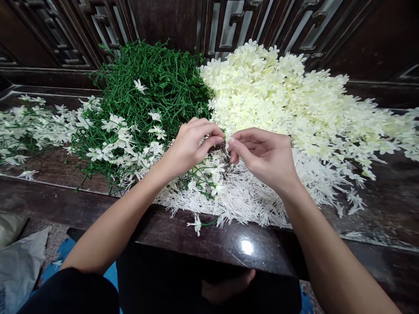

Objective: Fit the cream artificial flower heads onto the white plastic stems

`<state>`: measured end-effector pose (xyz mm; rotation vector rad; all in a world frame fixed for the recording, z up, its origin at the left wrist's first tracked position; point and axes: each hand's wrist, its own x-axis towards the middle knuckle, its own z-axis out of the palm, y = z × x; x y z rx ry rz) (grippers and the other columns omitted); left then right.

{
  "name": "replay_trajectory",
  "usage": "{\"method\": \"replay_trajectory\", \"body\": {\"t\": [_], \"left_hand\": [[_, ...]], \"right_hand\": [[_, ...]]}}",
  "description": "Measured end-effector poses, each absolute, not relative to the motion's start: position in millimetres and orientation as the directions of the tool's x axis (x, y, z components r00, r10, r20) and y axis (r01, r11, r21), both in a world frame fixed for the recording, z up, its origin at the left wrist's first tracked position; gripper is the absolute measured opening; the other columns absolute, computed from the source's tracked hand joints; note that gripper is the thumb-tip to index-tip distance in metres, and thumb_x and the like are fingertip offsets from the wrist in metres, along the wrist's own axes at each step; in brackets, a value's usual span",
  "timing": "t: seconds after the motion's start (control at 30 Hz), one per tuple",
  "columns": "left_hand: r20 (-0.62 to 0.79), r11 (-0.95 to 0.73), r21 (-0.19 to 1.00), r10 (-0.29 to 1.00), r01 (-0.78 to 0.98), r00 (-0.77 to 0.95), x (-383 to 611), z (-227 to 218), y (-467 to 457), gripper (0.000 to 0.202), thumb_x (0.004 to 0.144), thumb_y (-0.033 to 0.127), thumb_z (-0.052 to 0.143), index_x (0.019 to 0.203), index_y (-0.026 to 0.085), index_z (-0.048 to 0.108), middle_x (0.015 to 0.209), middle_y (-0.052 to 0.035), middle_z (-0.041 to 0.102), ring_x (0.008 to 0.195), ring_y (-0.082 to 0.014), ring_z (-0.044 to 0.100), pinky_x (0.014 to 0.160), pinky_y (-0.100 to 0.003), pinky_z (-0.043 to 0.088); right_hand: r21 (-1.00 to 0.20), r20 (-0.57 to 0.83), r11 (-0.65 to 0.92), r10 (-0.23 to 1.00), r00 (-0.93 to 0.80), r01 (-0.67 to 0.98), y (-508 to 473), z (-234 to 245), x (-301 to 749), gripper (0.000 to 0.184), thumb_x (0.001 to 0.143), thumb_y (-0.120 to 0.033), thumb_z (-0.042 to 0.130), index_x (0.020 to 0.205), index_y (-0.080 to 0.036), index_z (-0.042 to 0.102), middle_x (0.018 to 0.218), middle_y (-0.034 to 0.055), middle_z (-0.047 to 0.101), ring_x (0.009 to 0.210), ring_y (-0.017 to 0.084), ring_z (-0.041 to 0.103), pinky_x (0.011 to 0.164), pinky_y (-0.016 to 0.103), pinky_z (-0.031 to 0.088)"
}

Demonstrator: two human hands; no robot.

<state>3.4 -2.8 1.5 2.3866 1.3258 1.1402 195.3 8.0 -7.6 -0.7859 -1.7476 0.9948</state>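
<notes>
Over the middle of the bench, my two hands meet fingertip to fingertip. My left hand [193,141] is closed in a pinch on a green plastic stem, of which only a small bit shows. Between the thumb and fingers of my right hand [265,157] is a small white artificial flower [228,140], partly hidden. Behind my left hand rises a heap of green plastic stems [153,78]. A larger mound of creamy white petals [262,96] lies behind my right hand. Below the hands spread thin white stamen pieces [248,200].
White flowers on green stems [114,135] lie to the left and along the dark wooden bench [386,209]. One flower [196,225] rests near the front edge. Carved wooden panels [166,22] stand behind. Pale bags [22,261] are on the floor at left.
</notes>
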Motion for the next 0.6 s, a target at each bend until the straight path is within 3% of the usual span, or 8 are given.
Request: {"method": "replay_trajectory", "body": {"t": [0.23, 0.43, 0.6], "left_hand": [[0.601, -0.613, 0.377, 0.732, 0.694, 0.32, 2.0, -4.5, -0.5, 0.01, 0.094, 0.018, 0.06, 0.091, 0.019, 0.07, 0.091, -0.0031, 0.069, 0.09, -0.0182, 0.059, 0.08, -0.033, 0.046], [0.674, -0.59, 0.316, 0.691, 0.743, 0.262, 4.0, -8.6, 0.0, 0.011, 0.093, 0.023, 0.06, 0.087, 0.021, 0.069, 0.113, -0.0071, 0.065, 0.111, -0.0241, 0.055, 0.083, -0.038, 0.047], [0.65, -0.655, 0.286, 0.669, 0.699, 0.361, 3.6, -6.8, 0.3, 0.015, 0.096, 0.018, 0.054, 0.09, 0.019, 0.067, 0.084, -0.0021, 0.072, 0.082, -0.0167, 0.063, 0.075, -0.033, 0.047]], "right_hand": [[-0.887, 0.421, 0.459, 0.847, -0.324, 0.049, 6.3, -6.4, 193.8, 0.013, 0.081, -0.009, 0.073, 0.083, -0.022, 0.076, 0.064, -0.0025, 0.069, 0.054, 0.013, 0.067, 0.056, 0.028, 0.061], [-0.887, 0.411, 0.457, 0.847, -0.336, 0.069, 4.1, -4.3, 192.6, 0.011, 0.083, -0.011, 0.07, 0.085, -0.021, 0.074, 0.07, -0.0008, 0.072, 0.059, 0.014, 0.07, 0.057, 0.029, 0.062], [-0.89, 0.408, 0.451, 0.856, -0.319, 0.072, 2.0, -3.1, 189.8, 0.011, 0.082, -0.01, 0.07, 0.085, -0.02, 0.073, 0.072, 0.0004, 0.073, 0.06, 0.015, 0.072, 0.053, 0.027, 0.063]]}}
